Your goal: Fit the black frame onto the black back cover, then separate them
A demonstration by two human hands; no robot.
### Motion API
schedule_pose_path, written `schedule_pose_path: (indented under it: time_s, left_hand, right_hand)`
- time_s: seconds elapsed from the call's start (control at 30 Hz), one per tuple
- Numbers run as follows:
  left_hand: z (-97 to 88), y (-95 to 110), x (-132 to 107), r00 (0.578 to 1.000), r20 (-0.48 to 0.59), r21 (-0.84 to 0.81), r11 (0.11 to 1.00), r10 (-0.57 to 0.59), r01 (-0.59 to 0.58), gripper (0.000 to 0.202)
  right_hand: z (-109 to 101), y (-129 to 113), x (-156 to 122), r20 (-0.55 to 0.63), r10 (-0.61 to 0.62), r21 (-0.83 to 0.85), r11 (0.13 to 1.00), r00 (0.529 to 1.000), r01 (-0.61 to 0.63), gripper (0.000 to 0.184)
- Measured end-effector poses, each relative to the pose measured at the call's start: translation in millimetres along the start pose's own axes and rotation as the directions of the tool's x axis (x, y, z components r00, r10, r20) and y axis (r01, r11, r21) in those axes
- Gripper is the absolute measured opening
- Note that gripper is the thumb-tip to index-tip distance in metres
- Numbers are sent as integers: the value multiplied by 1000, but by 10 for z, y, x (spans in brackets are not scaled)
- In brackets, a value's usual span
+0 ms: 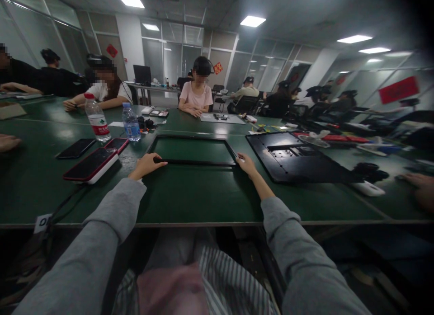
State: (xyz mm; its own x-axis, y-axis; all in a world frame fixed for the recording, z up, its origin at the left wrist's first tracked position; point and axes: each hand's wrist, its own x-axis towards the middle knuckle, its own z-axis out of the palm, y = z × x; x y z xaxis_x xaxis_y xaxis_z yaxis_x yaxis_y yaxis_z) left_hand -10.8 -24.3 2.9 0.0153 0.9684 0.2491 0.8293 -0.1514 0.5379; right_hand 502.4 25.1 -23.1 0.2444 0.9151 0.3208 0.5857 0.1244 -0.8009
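Observation:
A thin black rectangular frame (195,162), with the green table showing through its middle, is held by its two near corners. My left hand (148,165) pinches the near left corner, thumb along the near bar. At the near right corner, my right hand (247,164) has its fingers closed on the frame's side. The near bar seems slightly raised above the table; the far bar looks lower. To the right of my right hand lies a large black panel (271,163) with a recessed section showing small metal parts.
Two bottles, one red-capped (98,118) and one blue-capped (131,123), stand at left beyond a red-edged phone (91,163) and a black phone (76,148). Black cables (369,171) and a white device (369,188) lie right. A person (196,91) sits across the green table (200,197).

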Motion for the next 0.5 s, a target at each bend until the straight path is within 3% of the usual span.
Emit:
schedule_pose_path:
  time_s: [0.13,0.27,0.37,0.5]
  left_hand:
    - [0,-83,59,1000,-20,-95,995,-16,14,38]
    - [-59,-52,60,998,-65,-247,969,-26,9,47]
    - [-128,61,17,987,-126,-379,924,-102,47,51]
    - [-196,210,-41,961,-165,-564,821,-221,92,57]
  right_hand:
    - [-49,-54,34,-61,-36,69,997,998,40,42]
    - [-265,-89,104,-306,-17,34,999,952,29,55]
    - [-511,-88,109,-518,16,-59,997,855,-54,56]
    - [-871,5,21,-732,78,-153,949,677,-275,70]
